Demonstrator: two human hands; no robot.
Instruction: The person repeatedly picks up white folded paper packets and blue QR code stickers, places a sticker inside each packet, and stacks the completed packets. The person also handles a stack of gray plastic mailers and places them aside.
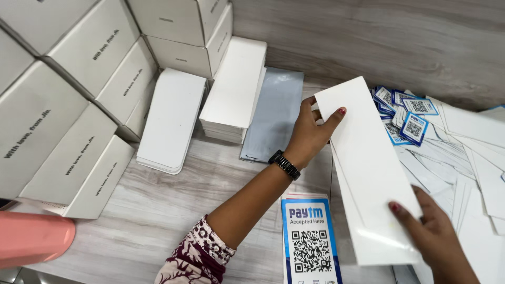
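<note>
White card fills your grip in the head view: a long blank white sleeve (368, 168) is held between both hands, tilted across the grey wood-grain counter (158, 210). Your left hand (310, 131) pinches its far upper corner, thumb on the front face and fingers curled behind. Your right hand (428, 226) clamps the near lower edge, thumb pressed on top. Beneath the sleeve, at your right, lies a loose spread of white sheets (473, 158), with small blue-bordered code stickers (407, 115) just beyond the sleeve's top. A blue-and-white code placard (310, 242) lies flat near your left forearm. Farther left sit two stacks of white cards (173, 121), a grey pouch (276, 113), and stacked white boxes (68, 105). A pink object (31, 236) shows at the lower left edge
</note>
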